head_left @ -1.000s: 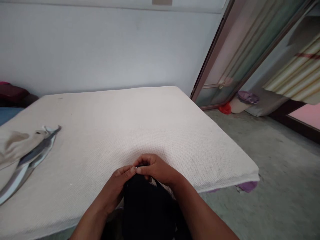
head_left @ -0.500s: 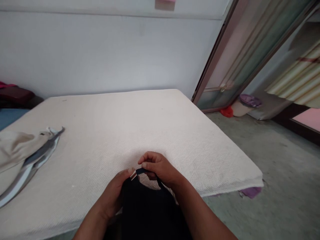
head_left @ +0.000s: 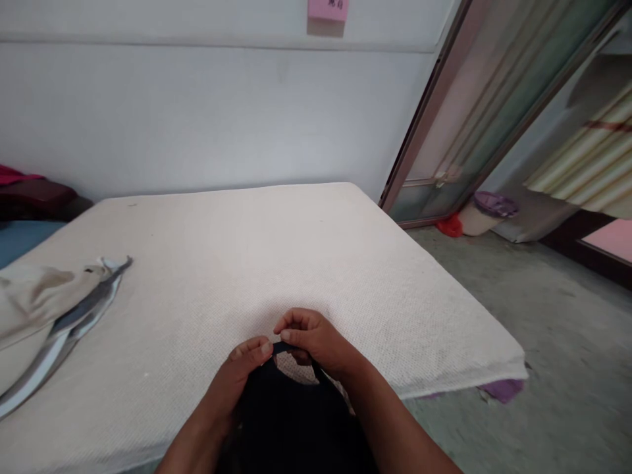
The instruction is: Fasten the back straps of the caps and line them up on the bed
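Observation:
A black garment [head_left: 296, 428] hangs down in front of me at the lower middle of the head view. Its round neck-like opening faces up, and the white bed cover shows through the hole. My left hand [head_left: 241, 372] grips the band on the left side of that opening, thumb on top. Closed on the same band at the right is my right hand [head_left: 316, 339], with thumb and fingers pinched at its top. The garment's lower part runs out of view.
A mattress with a white textured cover [head_left: 237, 250] lies ahead. Beige cloth with a grey and white edge [head_left: 59, 309] rests on its left. To the right are a sliding door [head_left: 459, 131], a bin with a purple liner [head_left: 486, 210] and striped fabric [head_left: 592, 155].
My left thumb has shifted along the band, and the small striped patch beside it no longer shows. Both hands sit slightly lower in view as the camera has tilted up a little.

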A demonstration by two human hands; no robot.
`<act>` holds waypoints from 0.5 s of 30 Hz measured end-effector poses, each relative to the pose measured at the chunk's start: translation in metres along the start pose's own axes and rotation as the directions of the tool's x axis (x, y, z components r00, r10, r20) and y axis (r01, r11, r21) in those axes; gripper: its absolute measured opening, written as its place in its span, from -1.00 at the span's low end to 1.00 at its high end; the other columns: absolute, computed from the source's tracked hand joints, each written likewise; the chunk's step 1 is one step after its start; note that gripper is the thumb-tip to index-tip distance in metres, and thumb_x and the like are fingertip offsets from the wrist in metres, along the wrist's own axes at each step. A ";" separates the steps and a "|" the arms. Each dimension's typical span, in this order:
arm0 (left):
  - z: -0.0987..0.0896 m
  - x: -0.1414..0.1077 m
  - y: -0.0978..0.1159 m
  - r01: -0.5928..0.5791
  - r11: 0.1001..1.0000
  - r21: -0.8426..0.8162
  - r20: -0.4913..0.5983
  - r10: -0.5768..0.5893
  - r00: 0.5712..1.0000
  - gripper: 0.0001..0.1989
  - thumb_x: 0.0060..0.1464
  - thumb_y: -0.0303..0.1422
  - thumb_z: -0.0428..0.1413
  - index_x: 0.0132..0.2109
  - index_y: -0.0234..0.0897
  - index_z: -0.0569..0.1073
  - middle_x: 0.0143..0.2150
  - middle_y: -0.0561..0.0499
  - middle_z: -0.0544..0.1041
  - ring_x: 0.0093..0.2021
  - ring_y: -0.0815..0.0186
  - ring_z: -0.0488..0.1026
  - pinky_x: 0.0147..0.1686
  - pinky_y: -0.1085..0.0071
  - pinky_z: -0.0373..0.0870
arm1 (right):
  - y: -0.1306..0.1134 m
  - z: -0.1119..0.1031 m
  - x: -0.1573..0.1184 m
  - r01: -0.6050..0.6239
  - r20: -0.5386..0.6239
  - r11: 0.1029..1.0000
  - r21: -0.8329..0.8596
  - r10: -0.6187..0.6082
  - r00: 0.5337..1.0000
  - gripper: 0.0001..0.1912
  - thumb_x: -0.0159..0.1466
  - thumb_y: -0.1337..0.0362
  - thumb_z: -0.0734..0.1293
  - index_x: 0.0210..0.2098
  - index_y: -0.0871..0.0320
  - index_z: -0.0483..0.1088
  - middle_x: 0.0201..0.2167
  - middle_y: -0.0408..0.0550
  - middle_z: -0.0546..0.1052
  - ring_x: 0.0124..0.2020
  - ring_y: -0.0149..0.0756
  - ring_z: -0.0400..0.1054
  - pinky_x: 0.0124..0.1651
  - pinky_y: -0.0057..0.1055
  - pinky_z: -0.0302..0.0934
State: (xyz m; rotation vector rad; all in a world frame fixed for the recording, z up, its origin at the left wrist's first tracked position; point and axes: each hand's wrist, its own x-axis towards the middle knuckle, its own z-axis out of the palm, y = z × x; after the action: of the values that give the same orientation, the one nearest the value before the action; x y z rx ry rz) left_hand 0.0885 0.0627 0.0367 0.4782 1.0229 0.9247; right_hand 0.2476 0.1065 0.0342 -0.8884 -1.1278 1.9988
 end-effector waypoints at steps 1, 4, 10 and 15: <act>-0.001 0.000 0.000 0.008 1.000 0.010 0.011 -0.008 1.000 -0.71 -0.13 -0.25 0.26 -0.56 -0.29 0.34 -0.69 0.18 0.24 -0.69 0.52 0.08 -0.65 0.55 -0.03 | 0.000 0.000 0.000 0.003 -0.006 1.000 0.005 -0.003 1.000 -0.84 0.07 0.26 0.37 -0.38 0.19 0.35 -0.69 -0.32 0.21 -0.70 -0.60 -0.01 -0.63 -0.56 -0.15; -0.004 0.000 -0.001 0.044 0.996 0.080 0.086 -0.051 0.995 -0.71 -0.06 -0.23 0.22 -0.54 -0.31 0.36 -0.69 0.18 0.22 -0.69 0.53 0.05 -0.66 0.55 -0.05 | 0.002 -0.001 0.001 0.013 -0.006 1.000 0.025 -0.013 1.000 -0.84 0.07 0.28 0.37 -0.36 0.19 0.35 -0.69 -0.33 0.21 -0.71 -0.60 -0.02 -0.63 -0.56 -0.14; -0.014 -0.007 0.009 0.039 0.998 -0.042 0.121 -0.034 0.992 -0.77 -0.03 -0.28 0.21 -0.50 -0.34 0.43 -0.63 0.13 0.30 -0.66 0.51 0.19 -0.64 0.57 0.11 | 0.000 -0.003 -0.001 0.016 0.074 0.998 -0.055 -0.012 0.997 -0.87 0.16 0.26 0.33 -0.32 0.19 0.39 -0.67 -0.29 0.27 -0.68 -0.55 0.08 -0.59 -0.53 -0.07; -0.031 -0.008 0.030 0.113 0.909 -0.401 0.079 -0.089 0.993 -0.84 -0.02 -0.26 0.19 -0.46 -0.24 0.47 -0.57 0.11 0.45 -0.55 0.40 0.42 -0.47 0.48 0.39 | -0.006 -0.004 -0.008 0.058 0.084 0.987 -0.148 -0.046 0.995 -0.80 0.20 0.19 0.32 -0.39 0.23 0.43 -0.50 -0.19 0.34 -0.51 -0.52 0.16 -0.43 -0.51 0.01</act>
State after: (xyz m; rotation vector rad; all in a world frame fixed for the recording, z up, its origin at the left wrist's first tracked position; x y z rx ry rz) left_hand 0.0469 0.0707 0.0484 0.1015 0.7659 0.9927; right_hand 0.2561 0.1043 0.0394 -0.8507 -1.3477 1.9414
